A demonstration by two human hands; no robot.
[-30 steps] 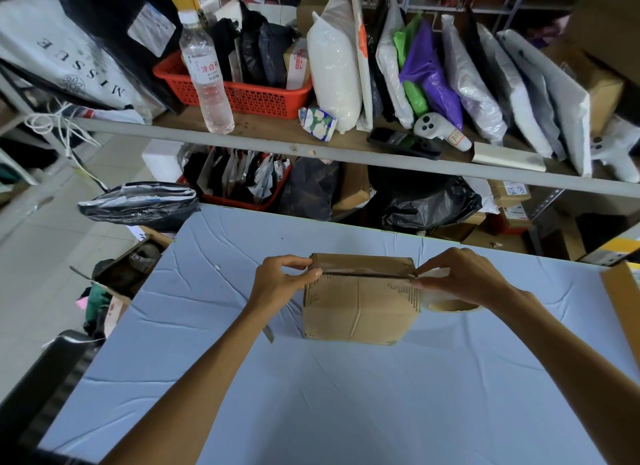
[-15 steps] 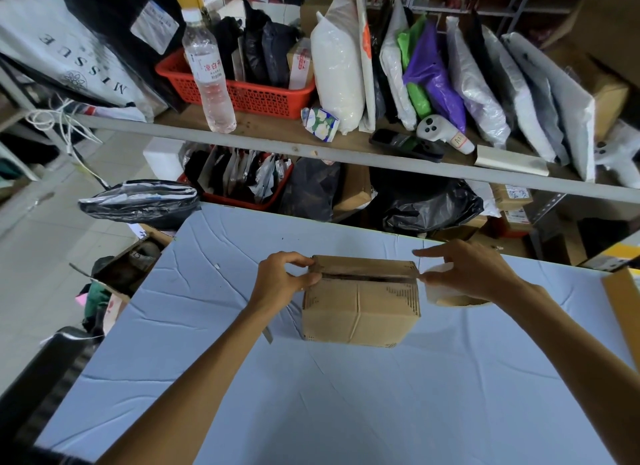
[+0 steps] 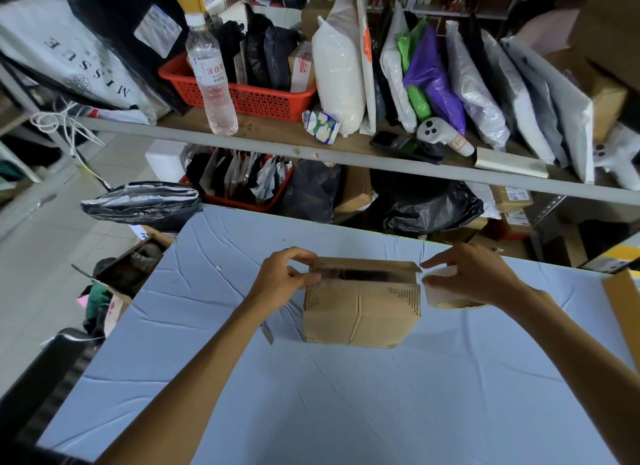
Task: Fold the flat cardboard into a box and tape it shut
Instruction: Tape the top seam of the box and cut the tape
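Note:
A small brown cardboard box (image 3: 362, 312) stands on the blue cloth of the table (image 3: 346, 402), its top flaps parted with a dark gap along the seam. My left hand (image 3: 282, 279) pinches the box's upper left corner, where clear tape lies over the edge. My right hand (image 3: 474, 277) holds a roll of clear tape (image 3: 445, 293) just off the box's upper right corner, the tape stretched across the top seam toward the left hand.
A shelf edge (image 3: 346, 156) crosses just beyond the table, carrying a water bottle (image 3: 211, 77), a red basket (image 3: 249, 97) and several bagged parcels. A black-and-silver bag (image 3: 142, 205) lies at the table's far left corner. An open carton (image 3: 131, 270) stands on the floor to the left.
My right hand has drawn the tape roll outward to the right and slightly up from the box corner. The top flaps have parted, so the gap is wider. The left hand stays at its corner.

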